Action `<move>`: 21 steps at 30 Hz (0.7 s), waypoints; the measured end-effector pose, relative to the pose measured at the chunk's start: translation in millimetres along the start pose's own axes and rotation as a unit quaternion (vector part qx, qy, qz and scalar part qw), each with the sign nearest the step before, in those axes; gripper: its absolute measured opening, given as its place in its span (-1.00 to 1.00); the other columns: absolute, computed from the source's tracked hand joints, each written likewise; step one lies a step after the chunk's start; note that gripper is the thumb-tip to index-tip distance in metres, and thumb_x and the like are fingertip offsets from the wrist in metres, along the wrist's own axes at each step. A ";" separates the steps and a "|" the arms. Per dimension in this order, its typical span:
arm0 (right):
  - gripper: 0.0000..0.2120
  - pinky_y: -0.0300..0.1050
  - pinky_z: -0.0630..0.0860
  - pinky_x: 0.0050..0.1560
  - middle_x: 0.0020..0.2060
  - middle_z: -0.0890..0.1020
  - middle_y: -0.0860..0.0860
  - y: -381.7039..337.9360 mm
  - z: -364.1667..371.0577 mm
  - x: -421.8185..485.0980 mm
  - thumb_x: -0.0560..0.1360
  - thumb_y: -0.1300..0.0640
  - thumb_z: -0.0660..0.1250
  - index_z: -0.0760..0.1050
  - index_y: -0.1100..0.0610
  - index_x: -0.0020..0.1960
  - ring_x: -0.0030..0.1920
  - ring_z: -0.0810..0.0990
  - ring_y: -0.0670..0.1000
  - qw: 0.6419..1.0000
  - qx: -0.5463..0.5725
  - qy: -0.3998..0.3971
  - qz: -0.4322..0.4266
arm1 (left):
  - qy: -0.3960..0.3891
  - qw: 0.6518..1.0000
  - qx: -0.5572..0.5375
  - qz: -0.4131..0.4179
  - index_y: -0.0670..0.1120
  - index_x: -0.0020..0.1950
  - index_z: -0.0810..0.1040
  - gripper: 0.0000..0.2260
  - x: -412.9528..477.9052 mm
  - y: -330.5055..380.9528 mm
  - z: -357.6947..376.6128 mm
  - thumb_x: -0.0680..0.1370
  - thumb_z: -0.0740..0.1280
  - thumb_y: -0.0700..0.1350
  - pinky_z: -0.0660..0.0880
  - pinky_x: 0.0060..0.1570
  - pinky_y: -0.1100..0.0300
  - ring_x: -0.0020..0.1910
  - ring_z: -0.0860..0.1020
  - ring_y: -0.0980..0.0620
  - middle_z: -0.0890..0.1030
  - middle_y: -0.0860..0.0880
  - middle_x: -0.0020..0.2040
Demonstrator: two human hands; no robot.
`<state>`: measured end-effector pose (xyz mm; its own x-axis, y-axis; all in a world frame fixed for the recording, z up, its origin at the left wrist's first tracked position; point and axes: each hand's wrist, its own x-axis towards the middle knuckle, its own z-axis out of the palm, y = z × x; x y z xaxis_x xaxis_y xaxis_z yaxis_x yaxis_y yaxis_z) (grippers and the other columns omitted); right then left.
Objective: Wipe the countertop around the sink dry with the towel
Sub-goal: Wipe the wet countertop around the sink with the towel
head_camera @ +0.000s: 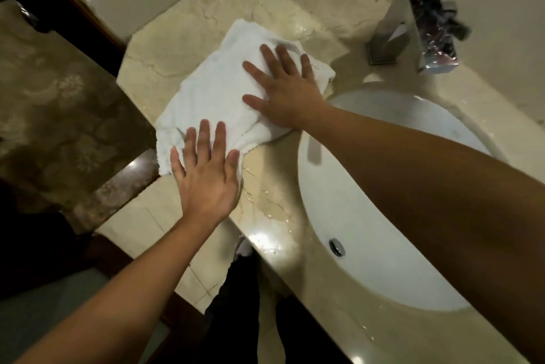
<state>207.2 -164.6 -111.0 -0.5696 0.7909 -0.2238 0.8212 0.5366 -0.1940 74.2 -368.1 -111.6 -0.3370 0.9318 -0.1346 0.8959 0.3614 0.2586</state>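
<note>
The glossy beige marble countertop (206, 9) carries, between its left edge and the white oval sink (368, 245), a crumpled white terry towel (212, 92), pressed down by the right hand (283, 89) and left hand (206, 177), both flat with fingers spread.

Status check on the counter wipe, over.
Both flat, no grip: left hand and right hand press the towel. Front countertop by the sink has water. Nothing blocking; faucet stands apart.

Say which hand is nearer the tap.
The right hand, flat on the far end of the towel toward the tap; the left hand presses the near corner.
</note>
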 end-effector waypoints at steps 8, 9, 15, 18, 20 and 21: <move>-0.21 0.54 -0.33 0.47 0.69 -0.15 -0.01 -39.1 14.3 3.4 0.54 -0.52 -0.10 -0.04 -0.20 0.67 0.65 -0.30 0.26 0.992 0.025 0.047 0.114 | 0.007 0.976 0.090 0.200 0.04 0.49 0.45 -0.50 62.3 -59.1 -30.0 0.69 0.02 0.25 -0.25 0.53 -0.40 0.69 0.00 -0.13 0.29 -0.10 0.62; -0.21 0.54 -0.32 0.48 0.70 -0.13 -0.01 -39.3 15.7 3.0 0.54 -0.52 -0.11 -0.03 -0.20 0.67 0.65 -0.28 0.27 0.992 0.023 0.057 0.113 | 0.008 0.975 0.093 0.201 0.05 0.55 0.39 -0.46 61.1 -58.3 -24.2 0.69 -0.02 0.27 -0.25 0.53 -0.41 0.70 -0.05 -0.13 0.20 -0.08 0.68; -0.24 0.52 -0.24 0.51 0.69 -0.13 0.04 -33.2 14.5 -3.1 0.56 -0.48 -0.14 -0.09 -0.20 0.68 0.66 -0.22 0.27 0.996 -0.011 0.047 0.071 | 0.036 0.982 0.084 0.164 0.09 0.67 0.20 -0.42 29.7 -41.2 -7.6 0.70 -0.14 0.26 -0.03 0.59 -0.29 0.69 0.02 -0.14 0.12 -0.04 0.71; -0.28 0.47 -0.22 0.54 0.70 -0.09 0.05 -29.2 15.3 -17.7 0.60 -0.44 -0.12 -0.07 -0.20 0.68 0.67 -0.18 0.26 0.998 -0.013 0.048 0.029 | 0.032 0.984 0.091 0.149 0.04 0.68 0.17 -0.43 6.5 -29.0 0.4 0.71 -0.11 0.22 -0.02 0.58 -0.30 0.69 0.00 -0.20 0.09 -0.08 0.71; -0.30 0.44 -0.21 0.56 0.70 -0.06 0.05 -27.1 18.1 -29.5 0.62 -0.42 -0.11 -0.05 -0.19 0.68 0.67 -0.16 0.26 0.999 -0.020 0.048 0.002 | 0.028 0.986 0.090 0.137 0.03 0.69 0.15 -0.44 -12.2 -19.9 5.9 0.72 -0.09 0.20 -0.03 0.58 -0.31 0.69 -0.01 -0.22 0.08 -0.11 0.71; -0.31 0.42 -0.20 0.57 0.70 -0.05 0.05 -26.3 19.8 -36.3 0.62 -0.42 -0.11 -0.03 -0.19 0.68 0.67 -0.15 0.25 0.998 -0.025 0.049 -0.009 | 0.027 0.988 0.085 0.127 0.02 0.69 0.14 -0.44 -22.8 -14.6 8.9 0.72 -0.10 0.19 -0.04 0.58 -0.32 0.69 -0.03 -0.23 0.07 -0.11 0.72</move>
<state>205.6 -213.2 -116.7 -0.5810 0.8042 -0.1256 0.8125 0.5637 -0.1488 71.4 -394.8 -120.9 -0.1060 0.9938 -0.0344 0.9876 0.1093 0.1130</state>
